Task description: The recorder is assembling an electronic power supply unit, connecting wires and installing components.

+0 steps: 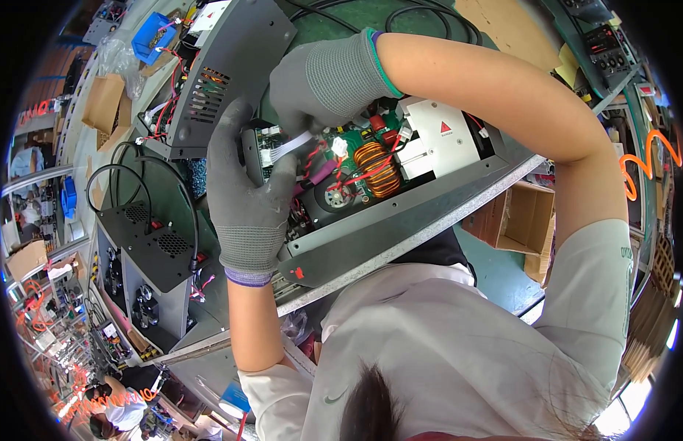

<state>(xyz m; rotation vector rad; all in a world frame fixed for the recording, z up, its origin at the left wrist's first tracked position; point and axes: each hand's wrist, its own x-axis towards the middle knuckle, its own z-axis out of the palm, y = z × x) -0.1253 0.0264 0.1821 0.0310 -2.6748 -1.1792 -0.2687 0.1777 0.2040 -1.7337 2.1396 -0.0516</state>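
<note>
Both my hands wear grey knit gloves and work at the left end of an open electronics chassis point(400, 209). My left hand point(246, 187) is wrapped round a small end panel with a circuit board point(268, 134), its fingers on the outer side and thumb on the inner side. A white flat cable point(291, 146) runs from a connector on that board. My right hand point(319, 82) reaches in from above with fingers curled over the cable's other stretch; its fingertips are partly hidden. Inside the chassis sit a copper-wound coil point(376, 170), red wires and a silver metal cover point(438, 138).
A dark vented housing point(231, 70) stands upright behind my left hand. To the left lies another black unit point(154, 242) with thick cables. A blue bin point(153, 38) and a cardboard box point(106, 110) are at the far left. An open carton point(521, 217) stands below the table edge.
</note>
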